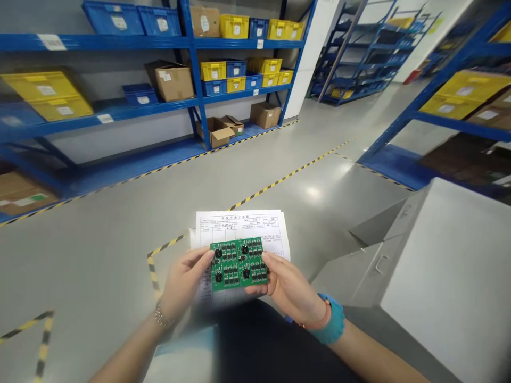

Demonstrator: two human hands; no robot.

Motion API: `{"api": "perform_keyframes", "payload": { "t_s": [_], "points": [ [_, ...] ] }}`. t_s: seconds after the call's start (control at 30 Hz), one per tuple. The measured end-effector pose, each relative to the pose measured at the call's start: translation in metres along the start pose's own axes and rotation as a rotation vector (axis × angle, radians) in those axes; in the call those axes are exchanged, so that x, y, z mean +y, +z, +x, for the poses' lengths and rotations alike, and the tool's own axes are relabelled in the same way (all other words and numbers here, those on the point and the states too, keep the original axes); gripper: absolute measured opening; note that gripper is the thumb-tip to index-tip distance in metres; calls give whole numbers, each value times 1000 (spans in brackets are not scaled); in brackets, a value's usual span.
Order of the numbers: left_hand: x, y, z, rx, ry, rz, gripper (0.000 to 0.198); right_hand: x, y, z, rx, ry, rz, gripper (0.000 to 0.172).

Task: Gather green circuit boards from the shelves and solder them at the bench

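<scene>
A green circuit board [238, 264] with several round black parts and rows of small dark chips is held level between my two hands. My left hand [184, 281] pinches its left edge, thumb on top. On the right edge, my right hand [287, 282] grips it with the thumb above and fingers beneath. Under the board lies a stack of printed paper forms [241, 221], partly covered by the board and my hands. A metal watch band circles my left wrist, and a blue band sits on my right wrist.
Blue shelving [195, 74] with yellow bins [235, 25], blue bins and cardboard boxes [172, 82] runs along the far wall. A grey metal cabinet [451, 266] stands close on my right. Another blue rack [399, 133] is behind it. Yellow-black tape [287, 175] marks the grey floor.
</scene>
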State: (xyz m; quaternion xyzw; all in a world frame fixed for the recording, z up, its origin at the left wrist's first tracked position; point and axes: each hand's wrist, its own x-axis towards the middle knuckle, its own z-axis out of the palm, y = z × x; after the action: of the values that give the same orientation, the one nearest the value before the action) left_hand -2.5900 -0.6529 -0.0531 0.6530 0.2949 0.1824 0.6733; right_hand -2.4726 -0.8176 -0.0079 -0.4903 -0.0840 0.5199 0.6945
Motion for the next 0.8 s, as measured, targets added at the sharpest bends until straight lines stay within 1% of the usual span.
{"api": "perform_keyframes", "payload": {
  "t_s": [0.07, 0.13, 0.2, 0.27, 0.33, 0.43, 0.53, 0.6, 0.67, 0.73, 0.8],
  "points": [
    [17, 9, 63, -46, 40, 33, 33, -35, -8, 40, 45, -33, -6, 30],
    [35, 22, 121, -114, 84, 56, 33, -70, -20, 73, 76, -66, -1, 29],
    [50, 42, 174, -175, 105, 85, 32, -103, -37, 100, 92, -96, 16, 28],
    [62, 66, 225, -211, 108, 124, 32, -133, -61, 126, 107, -128, 28, 28],
    [69, 94, 273, -241, 120, 166, 31, -162, -91, 153, 127, -164, 33, 28],
    [77, 141, 343, -264, 156, 222, 30, -205, -145, 200, 159, -204, 50, 32],
    [91, 193, 410, -243, 166, 280, 29, -260, -201, 249, 169, -215, 61, 31],
    [107, 228, 452, -226, 176, 322, 28, -306, -237, 278, 166, -230, 39, 28],
    [127, 258, 492, -218, 193, 362, 29, -358, -270, 305, 173, -263, -38, 21],
    [146, 282, 530, -199, 189, 382, 31, -410, -298, 331, 186, -318, -155, 16],
    [161, 299, 566, -163, 160, 367, 34, -457, -320, 363, 179, -369, -274, 16]
  ]
}}
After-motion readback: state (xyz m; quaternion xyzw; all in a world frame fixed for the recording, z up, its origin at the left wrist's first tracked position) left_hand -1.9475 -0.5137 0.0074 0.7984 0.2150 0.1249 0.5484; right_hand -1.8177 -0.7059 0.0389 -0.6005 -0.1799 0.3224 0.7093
